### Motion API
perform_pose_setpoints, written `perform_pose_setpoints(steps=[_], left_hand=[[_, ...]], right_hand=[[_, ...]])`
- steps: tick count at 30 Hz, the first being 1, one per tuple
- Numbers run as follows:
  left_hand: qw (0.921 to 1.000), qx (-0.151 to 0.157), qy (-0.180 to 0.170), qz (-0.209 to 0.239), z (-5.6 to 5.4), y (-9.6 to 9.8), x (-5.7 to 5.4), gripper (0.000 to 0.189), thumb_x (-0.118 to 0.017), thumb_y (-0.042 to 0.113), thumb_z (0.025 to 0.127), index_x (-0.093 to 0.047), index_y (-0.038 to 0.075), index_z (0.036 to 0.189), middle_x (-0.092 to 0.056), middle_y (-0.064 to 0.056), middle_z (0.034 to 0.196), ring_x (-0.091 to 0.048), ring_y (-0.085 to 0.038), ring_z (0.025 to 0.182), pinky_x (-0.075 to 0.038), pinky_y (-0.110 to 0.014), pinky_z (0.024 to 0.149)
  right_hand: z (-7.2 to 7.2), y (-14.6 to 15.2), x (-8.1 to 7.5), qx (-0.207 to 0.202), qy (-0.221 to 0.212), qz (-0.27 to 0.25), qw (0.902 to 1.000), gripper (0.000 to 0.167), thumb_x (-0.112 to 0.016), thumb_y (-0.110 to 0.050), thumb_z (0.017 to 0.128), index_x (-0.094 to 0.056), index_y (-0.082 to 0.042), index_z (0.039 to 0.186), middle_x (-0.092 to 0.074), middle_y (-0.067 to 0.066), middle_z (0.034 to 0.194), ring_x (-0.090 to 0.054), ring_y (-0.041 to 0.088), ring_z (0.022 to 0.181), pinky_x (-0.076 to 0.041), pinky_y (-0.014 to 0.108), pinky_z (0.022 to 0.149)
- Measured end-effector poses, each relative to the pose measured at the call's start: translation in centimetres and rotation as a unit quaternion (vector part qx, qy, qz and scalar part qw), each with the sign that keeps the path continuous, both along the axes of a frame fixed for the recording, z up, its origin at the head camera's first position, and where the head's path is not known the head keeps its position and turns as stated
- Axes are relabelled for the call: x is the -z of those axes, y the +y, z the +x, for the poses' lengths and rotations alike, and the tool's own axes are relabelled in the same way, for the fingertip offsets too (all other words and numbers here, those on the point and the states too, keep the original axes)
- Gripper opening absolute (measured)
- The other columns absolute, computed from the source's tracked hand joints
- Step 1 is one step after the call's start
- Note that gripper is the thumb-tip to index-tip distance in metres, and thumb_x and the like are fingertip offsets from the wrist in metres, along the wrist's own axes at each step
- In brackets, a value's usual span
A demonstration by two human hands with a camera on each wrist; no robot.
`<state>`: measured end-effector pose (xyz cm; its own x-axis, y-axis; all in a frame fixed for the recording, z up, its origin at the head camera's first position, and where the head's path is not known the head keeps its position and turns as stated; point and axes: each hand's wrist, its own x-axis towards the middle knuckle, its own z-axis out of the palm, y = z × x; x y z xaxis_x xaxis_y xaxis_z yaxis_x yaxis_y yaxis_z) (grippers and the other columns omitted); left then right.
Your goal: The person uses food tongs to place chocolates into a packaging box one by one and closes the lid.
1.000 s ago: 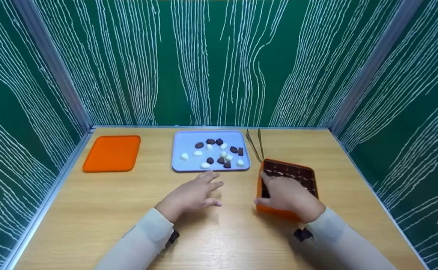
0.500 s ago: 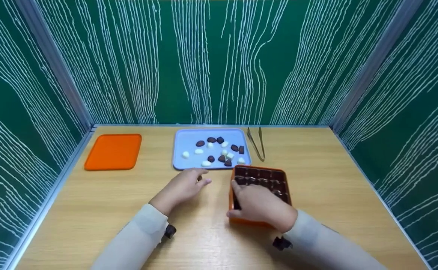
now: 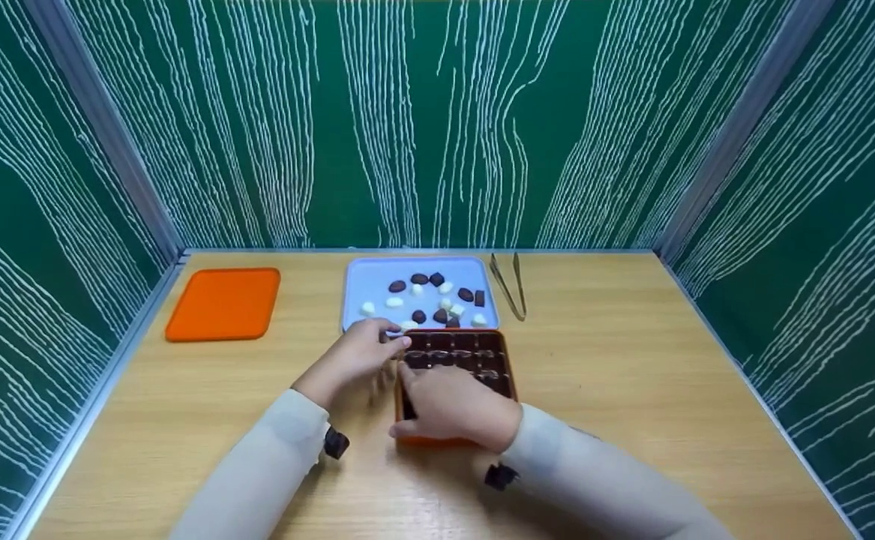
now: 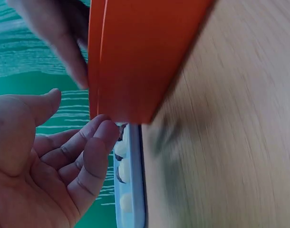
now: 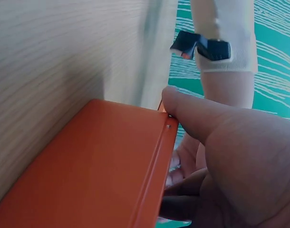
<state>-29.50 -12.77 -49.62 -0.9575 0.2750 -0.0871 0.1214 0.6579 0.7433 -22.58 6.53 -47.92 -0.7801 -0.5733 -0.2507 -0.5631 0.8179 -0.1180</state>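
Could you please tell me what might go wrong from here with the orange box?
First, in the head view the far edge of the orange box overlaps the near edge of the blue tray, so it might nudge the tray and shift its loose pieces. Second, the grip of the right hand is on the left side only, so the box could tilt. Third, its far left corner may bump the left hand beside it.

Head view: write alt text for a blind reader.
A person's right grip holds an orange box with dark compartments, the left grip by its far left corner. Behind lie tongs and a blue tray of dark and white pieces; an orange tray lies left.
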Motion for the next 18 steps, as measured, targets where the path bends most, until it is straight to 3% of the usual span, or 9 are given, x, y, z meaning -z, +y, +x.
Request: perform_pose_setpoints(steps=[3,5,8,11,15,18], left_hand=[[1.0,-0.003,0.002,-0.003,-0.2,-0.4,0.2,0.051,-0.075,0.03,0.111,-0.069,0.0,0.152,-0.081,-0.017,0.133,-0.077,-0.026,0.113,-0.067,-0.047,0.107],[1.0,-0.003,0.002,-0.005,-0.2,-0.7,0.4,0.05,-0.077,0.024,0.109,-0.069,-0.001,0.152,-0.082,-0.014,0.117,-0.075,-0.022,0.097,-0.068,-0.039,0.091],[1.0,0.001,-0.001,0.001,-0.2,-1.1,0.6,0.048,-0.077,0.013,0.106,-0.069,-0.003,0.151,-0.079,-0.009,0.097,-0.07,-0.016,0.08,-0.061,-0.029,0.072],[1.0,0.001,-0.003,0.005,0.1,-1.5,0.6,0.048,-0.076,0.01,0.106,-0.068,-0.003,0.152,-0.075,-0.007,0.091,-0.069,-0.017,0.073,-0.056,-0.025,0.064],[0.9998,-0.009,-0.015,0.006,0.5,-2.1,0.3,0.051,-0.075,0.011,0.107,-0.064,-0.001,0.155,-0.077,-0.009,0.094,-0.077,-0.028,0.072,-0.063,-0.031,0.062],[0.9999,-0.01,-0.002,-0.009,0.5,-2.7,0.0,0.051,-0.077,0.015,0.108,-0.065,-0.001,0.155,-0.08,-0.015,0.11,-0.081,-0.034,0.091,-0.071,-0.041,0.081]], right_hand=[[0.0,-0.9,0.0,-0.017,0.009,-0.002,0.9998,0.112,-0.069,-0.078,0.101,-0.034,-0.005,0.179,-0.07,0.021,0.158,-0.072,0.039,0.142,-0.06,0.055,0.122],[-0.1,-1.1,-0.2,-0.025,0.009,-0.002,0.9996,0.11,-0.068,-0.079,0.101,-0.036,-0.008,0.178,-0.067,0.018,0.162,-0.069,0.037,0.146,-0.058,0.055,0.123],[-0.4,-0.7,-0.7,-0.04,0.02,-0.006,0.999,0.098,-0.067,-0.077,0.103,-0.047,-0.014,0.175,-0.065,0.011,0.167,-0.068,0.034,0.148,-0.057,0.056,0.125],[-1.2,0.7,-1.2,-0.035,0.039,-0.045,0.9976,0.082,-0.069,-0.07,0.105,-0.058,-0.018,0.168,-0.068,0.006,0.164,-0.071,0.032,0.143,-0.059,0.056,0.123],[-3.1,3.6,-1.3,0.016,0.057,-0.127,0.9902,0.064,-0.075,-0.053,0.108,-0.068,-0.014,0.158,-0.077,0.011,0.149,-0.075,0.033,0.132,-0.063,0.055,0.116],[-5.0,5.8,-1.1,0.076,0.05,-0.166,0.9818,0.057,-0.074,-0.043,0.11,-0.068,-0.009,0.155,-0.074,0.019,0.146,-0.077,0.037,0.121,-0.067,0.056,0.107]])
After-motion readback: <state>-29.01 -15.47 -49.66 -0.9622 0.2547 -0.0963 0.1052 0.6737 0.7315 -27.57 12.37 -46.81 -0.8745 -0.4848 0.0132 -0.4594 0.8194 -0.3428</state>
